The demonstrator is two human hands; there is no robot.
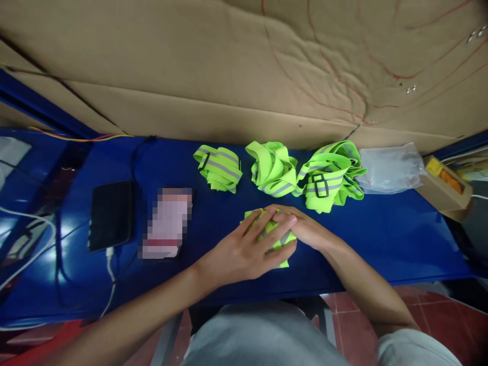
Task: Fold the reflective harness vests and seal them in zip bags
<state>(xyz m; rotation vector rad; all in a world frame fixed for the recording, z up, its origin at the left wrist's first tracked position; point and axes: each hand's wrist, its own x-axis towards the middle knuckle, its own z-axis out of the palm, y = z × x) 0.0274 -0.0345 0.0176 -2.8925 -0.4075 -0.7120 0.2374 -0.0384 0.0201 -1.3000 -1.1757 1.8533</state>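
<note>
My left hand (249, 248) lies over a folded bundle of neon yellow-green reflective strap (282, 240) with grey stripes, its fingers curved around the top. From the far right side my right hand (307, 227) grips the same bundle; its fingertips are partly hidden behind the left hand. A short end of strap sticks out below the left fingers. Just beyond my hands lie a rolled reflective strap (221, 168), a looser coil of strap (272, 168) and a larger heap of straps (331, 173) with a black buckle (320, 186).
On the blue table (213, 218), a phone with a lit, blurred screen (168, 223) lies left of my hands. Beside it a dark phone (110, 216) is plugged into a white cable (110, 264). Clear plastic bags (392, 168) and a cardboard box (444, 188) sit right, below a cardboard-covered wall (190, 66).
</note>
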